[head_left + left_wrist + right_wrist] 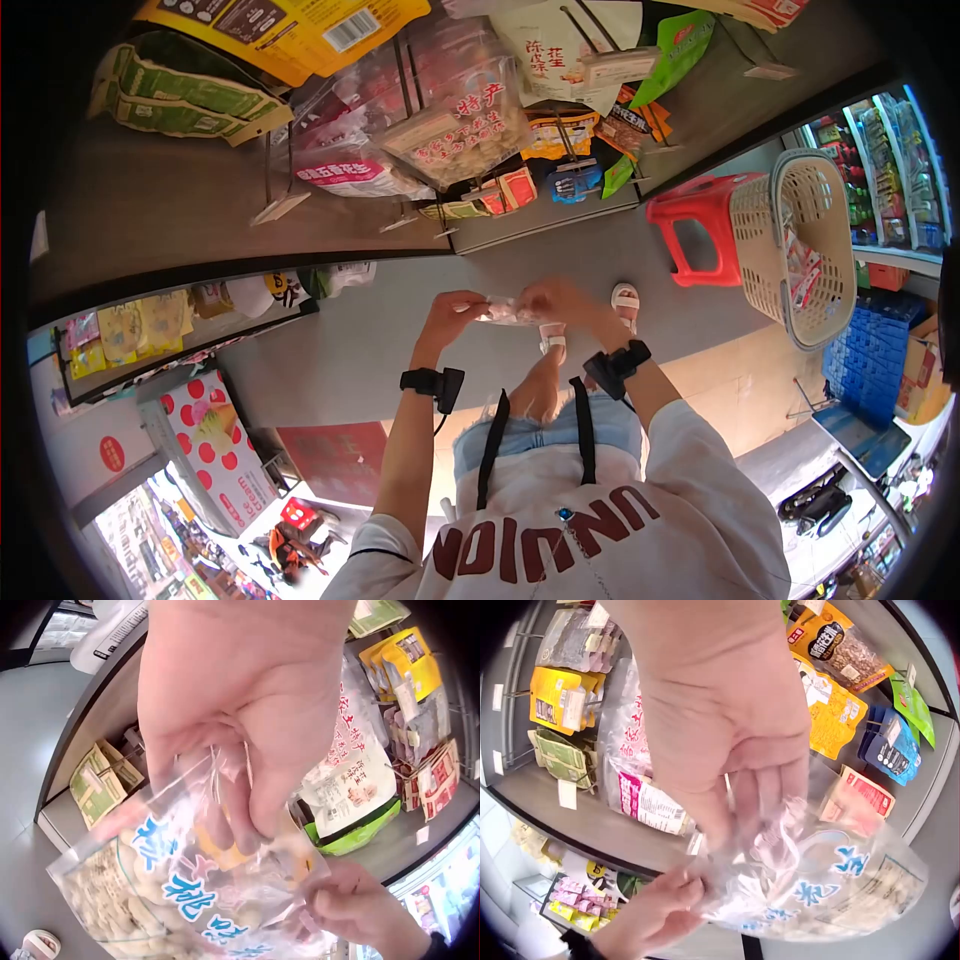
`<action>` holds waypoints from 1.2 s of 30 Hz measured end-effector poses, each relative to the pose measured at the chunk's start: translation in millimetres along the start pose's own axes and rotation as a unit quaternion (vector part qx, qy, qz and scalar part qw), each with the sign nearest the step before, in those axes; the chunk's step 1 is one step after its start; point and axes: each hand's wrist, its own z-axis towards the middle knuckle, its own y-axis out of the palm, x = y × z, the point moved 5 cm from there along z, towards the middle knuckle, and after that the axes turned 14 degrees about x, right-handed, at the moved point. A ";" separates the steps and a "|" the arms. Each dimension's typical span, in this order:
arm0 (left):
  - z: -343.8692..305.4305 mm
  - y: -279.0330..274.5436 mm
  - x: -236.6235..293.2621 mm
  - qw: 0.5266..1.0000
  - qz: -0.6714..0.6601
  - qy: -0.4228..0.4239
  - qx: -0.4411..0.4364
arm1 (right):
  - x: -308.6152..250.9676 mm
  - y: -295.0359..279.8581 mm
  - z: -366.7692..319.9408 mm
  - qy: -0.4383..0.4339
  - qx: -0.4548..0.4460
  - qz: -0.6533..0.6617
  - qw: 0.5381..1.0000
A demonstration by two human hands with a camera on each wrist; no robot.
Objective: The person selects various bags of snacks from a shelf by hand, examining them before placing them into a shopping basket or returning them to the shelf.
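So both hands are on the same clear plastic bag, the one with blue characters and pale, peanut-looking bits inside. Left hand has its thumb and fingers pinched on one side of the crinkly end, and right hand grips that same end just beside it, so the gap between them is pretty tight. The filled part hangs off past the fingers, with a free corner poking out in the left wrist view. The bag's up in the air over the grey floor, out in front of the shelf with its dark front edge, and it looks apart from the hanging snack packs. There's a decent stretch of floor to the left of the hands, and more on the right until you hit the red stool and beige basket, which has packets in it. Can't tell if the basket's sitting on the stool. White sandals are below the hands.
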 end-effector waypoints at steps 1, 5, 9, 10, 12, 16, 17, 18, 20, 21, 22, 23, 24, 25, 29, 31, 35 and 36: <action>-0.3 -1.7 -3.4 0.999 -0.038 -0.002 0.026 | 1.9 -2.2 11.5 -0.070 0.009 -0.014 0.997; 0.2 -11.9 -23.7 0.991 -0.005 0.021 0.129 | 17.5 -22.2 72.4 0.027 0.219 -0.033 0.975; 8.9 -21.1 -30.0 0.984 0.015 0.040 0.175 | 31.1 -16.0 119.7 0.048 0.252 -0.054 0.965; 13.1 -24.0 -29.5 0.980 0.022 0.040 0.192 | 32.4 -17.3 126.9 0.049 0.254 -0.052 0.965; 24.7 -27.2 -30.1 0.977 0.031 0.040 0.209 | 48.8 -17.3 137.5 0.083 0.287 -0.030 0.954; 50.6 -26.2 -41.3 0.973 0.004 0.006 0.231 | 58.6 -15.1 124.5 0.158 0.293 0.039 0.942; 58.4 -23.3 -44.9 0.972 -0.017 -0.007 0.235 | 54.5 -14.3 120.6 0.147 0.321 0.121 0.928; 66.1 -20.1 -45.8 0.972 -0.019 -0.007 0.234 | 48.8 -14.5 116.6 0.134 0.346 0.201 0.906; 83.8 -18.1 -49.6 0.966 -0.020 -0.034 0.254 | 35.3 -17.5 113.1 0.135 0.363 0.232 0.892; 93.6 -17.2 -52.3 0.967 -0.020 -0.034 0.254 | 34.2 -16.9 112.3 0.136 0.379 0.265 0.876; 104.3 -15.5 -52.9 0.969 -0.046 -0.013 0.242 | 33.2 -16.0 113.1 0.141 0.384 0.277 0.869; 115.0 -14.1 -50.5 0.971 -0.072 0.008 0.230 | 34.4 -16.0 113.0 0.140 0.384 0.278 0.869; 124.7 -14.3 -49.2 0.967 -0.081 0.022 0.240 | 36.1 -15.3 111.5 0.150 0.383 0.255 0.875; 132.5 -14.2 -49.6 0.967 -0.081 0.022 0.239 | 37.9 -15.4 110.7 0.160 0.382 0.233 0.880; 149.2 -18.8 -9.8 0.966 0.026 0.073 0.245 | 50.1 -14.8 112.8 0.158 0.361 0.156 0.906; 153.9 -19.0 -0.4 0.958 0.064 0.094 0.263 | 47.3 -14.1 111.6 0.187 0.334 0.206 0.900; 156.4 -15.7 -4.5 0.956 0.015 0.098 0.276 | 42.4 -15.4 111.0 0.181 0.324 0.251 0.894; 156.1 -15.7 -5.4 0.952 -0.024 0.106 0.285 | 40.7 -16.2 110.6 0.187 0.318 0.251 0.895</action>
